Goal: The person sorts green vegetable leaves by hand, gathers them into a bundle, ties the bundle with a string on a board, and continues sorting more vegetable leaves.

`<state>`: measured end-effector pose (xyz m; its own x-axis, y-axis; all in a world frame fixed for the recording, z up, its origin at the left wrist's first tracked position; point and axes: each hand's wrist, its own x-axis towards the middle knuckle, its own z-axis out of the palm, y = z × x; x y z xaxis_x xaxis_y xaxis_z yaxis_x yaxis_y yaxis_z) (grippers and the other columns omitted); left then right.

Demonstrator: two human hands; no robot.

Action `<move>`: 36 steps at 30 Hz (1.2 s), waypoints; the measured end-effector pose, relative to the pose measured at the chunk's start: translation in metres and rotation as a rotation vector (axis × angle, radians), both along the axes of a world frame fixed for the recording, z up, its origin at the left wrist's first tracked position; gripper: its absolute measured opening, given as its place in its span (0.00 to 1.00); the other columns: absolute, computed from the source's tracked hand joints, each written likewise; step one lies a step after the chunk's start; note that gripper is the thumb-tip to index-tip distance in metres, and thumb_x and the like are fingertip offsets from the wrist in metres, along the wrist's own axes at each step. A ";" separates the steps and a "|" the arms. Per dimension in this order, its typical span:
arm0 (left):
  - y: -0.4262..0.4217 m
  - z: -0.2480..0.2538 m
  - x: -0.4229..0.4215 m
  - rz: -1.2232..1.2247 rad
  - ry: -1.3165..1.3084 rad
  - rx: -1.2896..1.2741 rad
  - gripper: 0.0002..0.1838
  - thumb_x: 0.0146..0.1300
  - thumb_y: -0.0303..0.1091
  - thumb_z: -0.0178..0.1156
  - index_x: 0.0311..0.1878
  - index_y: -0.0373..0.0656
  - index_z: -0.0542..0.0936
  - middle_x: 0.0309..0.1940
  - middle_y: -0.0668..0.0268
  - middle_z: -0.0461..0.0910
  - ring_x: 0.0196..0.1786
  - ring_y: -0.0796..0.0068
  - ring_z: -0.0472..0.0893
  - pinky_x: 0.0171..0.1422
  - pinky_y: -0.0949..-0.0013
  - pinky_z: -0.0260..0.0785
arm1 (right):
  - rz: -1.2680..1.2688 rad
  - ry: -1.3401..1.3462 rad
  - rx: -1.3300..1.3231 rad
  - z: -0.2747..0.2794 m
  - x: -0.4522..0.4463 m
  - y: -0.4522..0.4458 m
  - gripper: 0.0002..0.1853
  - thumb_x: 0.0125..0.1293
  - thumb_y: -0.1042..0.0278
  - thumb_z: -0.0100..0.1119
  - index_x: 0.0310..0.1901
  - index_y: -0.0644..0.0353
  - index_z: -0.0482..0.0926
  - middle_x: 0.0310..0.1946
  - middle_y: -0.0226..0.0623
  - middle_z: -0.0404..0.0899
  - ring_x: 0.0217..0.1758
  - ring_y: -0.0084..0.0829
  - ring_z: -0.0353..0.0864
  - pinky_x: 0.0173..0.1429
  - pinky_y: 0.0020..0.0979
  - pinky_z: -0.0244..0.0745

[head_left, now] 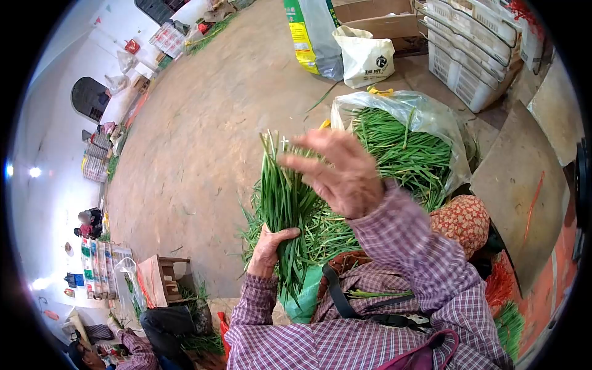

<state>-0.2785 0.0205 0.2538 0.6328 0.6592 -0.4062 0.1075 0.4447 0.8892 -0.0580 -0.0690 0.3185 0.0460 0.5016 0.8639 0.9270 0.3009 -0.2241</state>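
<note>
My left hand (269,246) is wrapped round a bundle of long green stalks (280,197), held upright with the pale ends at the top. Beside those pale ends is my right hand (342,166), blurred, its fingers apart and nothing visible in them. Behind my right hand, an open clear plastic bag (453,117) holds a heap of green stalks (401,148). More loose stalks (327,231) lie under and around the bundle, near my lap.
A white bag (365,58), a green and yellow sack (311,37) and stacked white crates (468,55) stand beyond the plastic bag. At lower left are a wooden box (157,280) and a person (126,348). Another person (92,222) sits by the wall.
</note>
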 end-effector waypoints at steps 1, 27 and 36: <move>-0.002 0.004 0.002 0.031 -0.022 -0.016 0.22 0.47 0.18 0.60 0.50 0.34 0.76 0.39 0.59 0.82 0.34 0.70 0.83 0.38 0.71 0.79 | -0.043 0.058 -0.356 -0.045 -0.004 0.005 0.31 0.56 0.68 0.64 0.63 0.47 0.69 0.59 0.38 0.70 0.60 0.41 0.71 0.62 0.42 0.69; 0.008 -0.042 -0.034 0.037 -0.293 -0.439 0.19 0.43 0.23 0.62 0.42 0.27 0.77 0.34 0.55 0.81 0.34 0.67 0.80 0.41 0.71 0.76 | 0.255 1.891 -0.199 -0.054 0.072 -0.033 0.12 0.68 0.57 0.54 0.46 0.53 0.79 0.36 0.31 0.81 0.27 0.20 0.80 0.23 0.21 0.76; -0.001 -0.036 -0.038 0.162 -0.353 -0.485 0.22 0.43 0.22 0.61 0.46 0.25 0.74 0.34 0.53 0.79 0.36 0.65 0.79 0.44 0.68 0.74 | 0.231 0.984 -0.732 -0.029 0.095 -0.073 0.17 0.61 0.60 0.60 0.50 0.58 0.78 0.35 0.36 0.81 0.34 0.26 0.81 0.42 0.30 0.80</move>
<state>-0.3160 0.0196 0.2176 0.6906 0.5514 -0.4680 -0.2592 0.7928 0.5516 0.0374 -0.1417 0.2892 0.3608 0.9322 0.0274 0.2129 -0.0537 -0.9756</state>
